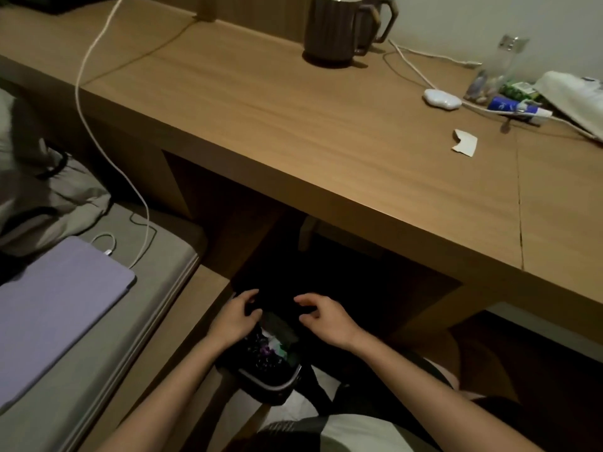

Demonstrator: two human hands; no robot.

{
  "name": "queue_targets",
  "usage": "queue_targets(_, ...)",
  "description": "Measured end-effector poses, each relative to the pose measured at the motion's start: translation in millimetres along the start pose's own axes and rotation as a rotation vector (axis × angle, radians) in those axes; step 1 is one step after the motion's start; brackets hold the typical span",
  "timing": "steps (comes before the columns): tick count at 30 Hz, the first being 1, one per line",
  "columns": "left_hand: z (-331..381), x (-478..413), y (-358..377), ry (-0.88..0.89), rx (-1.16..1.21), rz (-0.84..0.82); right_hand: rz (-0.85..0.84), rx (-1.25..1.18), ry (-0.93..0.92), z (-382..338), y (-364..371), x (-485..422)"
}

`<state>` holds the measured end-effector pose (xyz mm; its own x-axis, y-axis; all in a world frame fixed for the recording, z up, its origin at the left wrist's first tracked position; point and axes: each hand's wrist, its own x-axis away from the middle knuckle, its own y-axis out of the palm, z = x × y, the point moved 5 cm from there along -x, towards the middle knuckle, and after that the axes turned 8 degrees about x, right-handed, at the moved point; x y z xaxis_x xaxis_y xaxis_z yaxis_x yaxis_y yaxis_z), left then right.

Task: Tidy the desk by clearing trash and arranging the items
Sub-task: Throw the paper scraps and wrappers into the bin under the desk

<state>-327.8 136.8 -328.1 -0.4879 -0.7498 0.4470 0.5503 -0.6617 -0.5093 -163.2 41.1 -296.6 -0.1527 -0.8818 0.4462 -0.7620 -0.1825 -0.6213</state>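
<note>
Under the wooden desk (326, 132) stands a small dark trash bin (275, 384) lined with a black bag (280, 313); crumpled wrappers (272, 345) lie inside. My left hand (236, 316) is at the bin's left rim, fingers curled round the bag's edge. My right hand (323, 316) hovers at the far right rim with curled fingers and thumb; the dark hides whether it holds the bag. A torn white paper scrap (465, 142) lies on the desktop to the right.
On the desk stand two grey mugs (332, 27), a white charger (442, 98) with cables, a blue tube (512, 106), a clear bottle (499, 66), a green packet (515, 89) and a white cloth bag (574, 96). A purple tablet (49, 314) charges on the bed at left.
</note>
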Motion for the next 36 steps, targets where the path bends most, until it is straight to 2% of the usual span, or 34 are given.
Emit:
queue_targets(5, 79, 48, -25, 0.298, 0.124, 0.174, 0.175, -0.146, -0.244, -51, -69, 77)
queue_targets(9, 157, 114, -42, 0.542, 0.206, 0.210, 0.275, -0.153, -0.381, -85, -123, 147)
queue_targets(14, 240, 169, -58, 0.764, 0.248, 0.224, 0.507, -0.112, -0.485, -98, -183, 212)
queue_targets(17, 287, 177, -59, 0.827, 0.248, 0.245, 0.683, -0.036, -0.492, -89, -218, 236)
queue_targets(20, 331, 156, -46, 0.830, 0.197, 0.175, 0.832, 0.027, -0.448, -71, -245, 250)
queue_targets(24, 374, 100, -11, 0.776, -0.047, 0.128, 0.948, 0.125, -0.313, -35, -274, 259)
queue_targets(30, 404, 41, 19, 0.682, -0.368, 0.283, 0.997, 0.288, -0.037, 36, -305, 263)
queue_targets(33, 411, 35, 24, 0.737, -0.314, 0.335, 0.997, 0.455, 0.162, 65, -315, 274)
queue_targets(36, 413, 33, 28, 0.773, -0.256, 0.315, 1.007, 0.494, 0.226, 78, -320, 282)
